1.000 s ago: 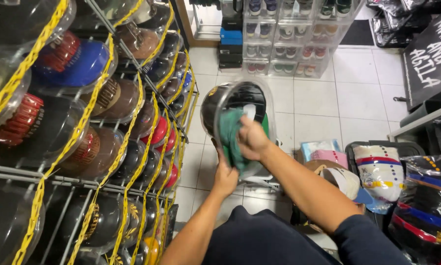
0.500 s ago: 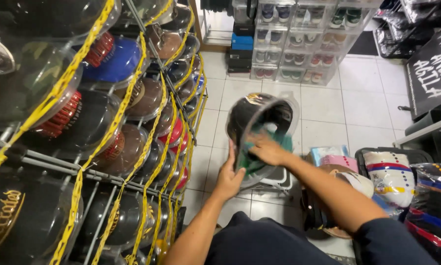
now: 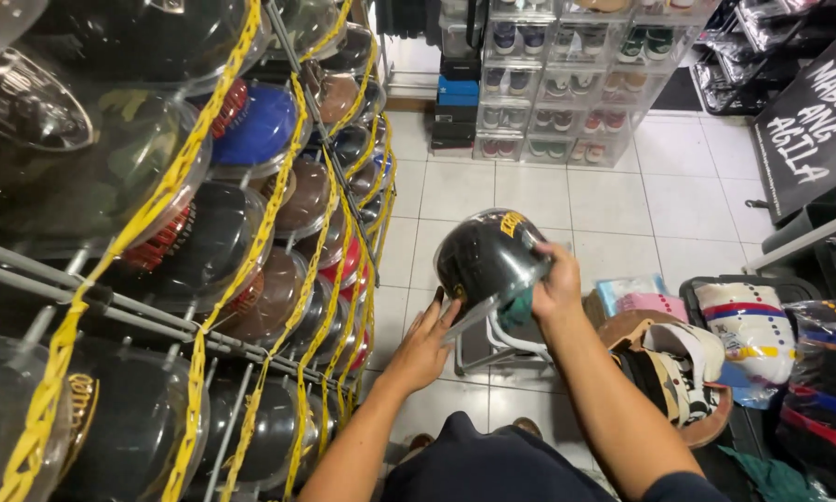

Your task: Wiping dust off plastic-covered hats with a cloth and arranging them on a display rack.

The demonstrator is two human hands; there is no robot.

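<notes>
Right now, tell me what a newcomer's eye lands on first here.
At centre, a black cap in a clear dome case is held up between the left hand and the right hand. Filling the left is a wire rack of domed caps laced with yellow chain; stacked clear shoe boxes line the back.

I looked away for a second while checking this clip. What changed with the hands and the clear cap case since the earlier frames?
The clear domed case has been turned: its open side faced the camera, now the rounded shell does. The right hand, earlier inside with the green cloth, now grips the rim. The left hand still supports it from below. The rack of cased caps is unchanged.
</notes>
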